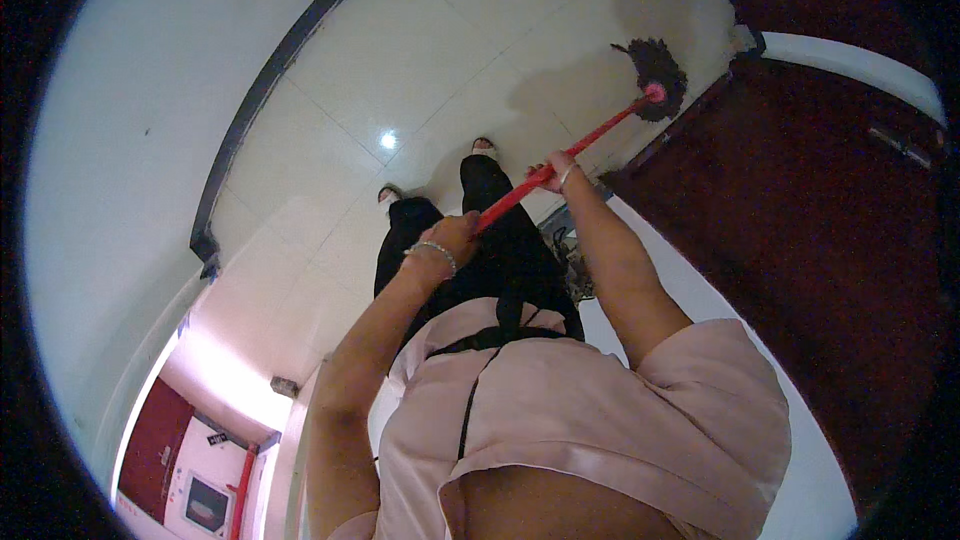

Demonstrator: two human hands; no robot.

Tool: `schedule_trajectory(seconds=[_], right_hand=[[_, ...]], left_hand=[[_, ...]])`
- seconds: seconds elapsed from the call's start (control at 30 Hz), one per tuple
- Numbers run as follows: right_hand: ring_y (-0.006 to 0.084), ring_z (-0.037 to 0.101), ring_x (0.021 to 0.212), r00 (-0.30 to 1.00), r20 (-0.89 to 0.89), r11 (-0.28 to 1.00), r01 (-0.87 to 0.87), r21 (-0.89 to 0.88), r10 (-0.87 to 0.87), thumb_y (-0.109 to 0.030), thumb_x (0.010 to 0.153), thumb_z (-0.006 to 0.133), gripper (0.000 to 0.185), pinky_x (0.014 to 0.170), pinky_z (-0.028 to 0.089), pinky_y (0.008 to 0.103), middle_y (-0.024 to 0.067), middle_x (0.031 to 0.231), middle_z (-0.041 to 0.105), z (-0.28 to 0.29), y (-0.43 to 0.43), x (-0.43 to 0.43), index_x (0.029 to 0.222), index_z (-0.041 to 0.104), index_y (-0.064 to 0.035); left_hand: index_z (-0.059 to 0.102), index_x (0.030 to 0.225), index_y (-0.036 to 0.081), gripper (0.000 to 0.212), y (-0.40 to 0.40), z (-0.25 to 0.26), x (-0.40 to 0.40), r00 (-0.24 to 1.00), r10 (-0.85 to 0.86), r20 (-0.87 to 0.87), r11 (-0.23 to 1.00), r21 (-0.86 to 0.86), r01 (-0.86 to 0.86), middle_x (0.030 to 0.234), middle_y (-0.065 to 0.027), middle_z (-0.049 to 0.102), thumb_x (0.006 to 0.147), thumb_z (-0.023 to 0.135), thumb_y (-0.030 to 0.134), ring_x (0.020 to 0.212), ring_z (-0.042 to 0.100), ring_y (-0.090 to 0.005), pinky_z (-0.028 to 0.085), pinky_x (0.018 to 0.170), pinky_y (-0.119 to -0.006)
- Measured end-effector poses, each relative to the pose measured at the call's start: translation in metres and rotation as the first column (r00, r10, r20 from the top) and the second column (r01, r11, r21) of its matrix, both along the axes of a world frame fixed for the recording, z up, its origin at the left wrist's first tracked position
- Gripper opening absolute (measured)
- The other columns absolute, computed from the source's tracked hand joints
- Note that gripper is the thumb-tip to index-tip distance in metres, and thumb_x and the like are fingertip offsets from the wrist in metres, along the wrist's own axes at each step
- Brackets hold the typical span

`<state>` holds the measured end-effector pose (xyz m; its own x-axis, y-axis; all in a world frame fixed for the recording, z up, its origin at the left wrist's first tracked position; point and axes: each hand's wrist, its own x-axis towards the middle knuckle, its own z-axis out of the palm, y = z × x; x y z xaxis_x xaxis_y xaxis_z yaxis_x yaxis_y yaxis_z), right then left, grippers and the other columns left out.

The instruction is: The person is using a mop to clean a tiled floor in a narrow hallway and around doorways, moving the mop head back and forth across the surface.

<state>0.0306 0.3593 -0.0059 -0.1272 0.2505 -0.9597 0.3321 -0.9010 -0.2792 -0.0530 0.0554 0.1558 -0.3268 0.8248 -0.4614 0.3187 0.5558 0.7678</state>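
A mop with a red handle (512, 201) slants across in front of my legs. Its dark, stringy mop head (658, 64) rests on the pale tiled floor (457, 45) at the upper right, close to a dark red door. My left hand (451, 235), with a beaded bracelet at the wrist, is wrapped around the upper end of the handle. Farther down the shaft, my right hand (553, 171) grips it, a bangle on that wrist. A pink collar (655, 93) joins the handle to the mop head.
A dark baseboard (251, 101) curves along the white wall (127, 135) on the left. The dark red door (795, 187), with a metal handle (900, 148), stands on the right. Some dark clutter (574, 262) lies beside my right leg. A lit opening (225, 367) shows at the lower left, with a red pipe (243, 491).
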Motion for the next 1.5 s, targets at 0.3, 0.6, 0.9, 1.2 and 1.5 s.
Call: schedule_trajectory(seconds=[0.3,0.6,0.9,1.2,1.5], right_hand=[[0.0287,0.05,0.072,0.915,-0.169,0.902,-0.393,-0.177,0.366,-0.023,0.075,0.038,0.033,0.065,0.044,0.0423,0.0173,0.085,0.047,-0.038,-0.11,-0.042,0.096,0.038,0.0029],[0.0281,0.052,0.072,0.823,-0.399,0.707,-0.558,-0.435,0.404,-0.03,0.076,0.036,0.041,0.066,0.044,0.0404,0.0195,0.09,0.049,0.049,-0.252,-0.107,0.099,0.038,0.0039],[0.0245,0.055,0.061,0.789,-0.557,0.628,-0.576,-0.523,0.259,-0.022,0.076,0.039,0.024,0.054,0.048,0.0374,0.0138,0.07,0.054,0.168,-0.422,-0.154,0.076,0.045,0.0009],[0.0211,0.054,0.061,0.868,-0.393,0.834,-0.442,-0.331,0.304,-0.016,0.073,0.046,0.013,0.051,0.049,0.0345,0.01,0.07,0.053,0.136,-0.411,-0.161,0.079,0.042,-0.0057],[0.0258,0.05,0.068,0.755,-0.554,0.935,-0.306,0.178,0.352,-0.017,0.069,0.048,0.018,0.057,0.046,0.0395,0.0118,0.077,0.05,0.016,-0.224,-0.16,0.081,0.044,-0.0047]], left_hand=[[0.046,0.1,0.011,0.029,-0.084,0.044,-0.054,0.998,-0.041,-0.045,0.958,-0.285,0.027,0.089,-0.0123,0.053,0.071,0.045,0.013,0.08,0.052,-0.0283,0.042,0.068,-0.036],[0.051,0.094,0.013,0.028,-0.167,0.12,-0.093,0.952,0.032,-0.303,0.904,-0.397,-0.157,0.084,-0.0085,0.056,0.066,0.053,0.011,0.078,0.053,-0.0235,0.042,0.069,-0.033],[0.054,0.089,0.004,0.032,-0.262,0.279,-0.097,0.867,0.209,-0.452,0.716,-0.533,-0.451,0.081,-0.0107,0.057,0.058,0.058,-0.001,0.07,0.056,-0.0203,0.045,0.064,-0.03],[0.056,0.078,0.003,0.023,-0.282,0.196,-0.092,0.805,0.228,-0.547,0.803,-0.361,-0.473,0.065,-0.0096,0.057,0.059,0.064,0.013,0.054,0.053,-0.0161,0.041,0.05,-0.027],[0.055,0.083,0.007,0.026,-0.153,0.093,-0.145,0.901,0.248,-0.356,0.947,-0.11,-0.303,0.074,-0.0092,0.057,0.063,0.06,0.023,0.067,0.055,-0.0241,0.043,0.061,-0.031]])
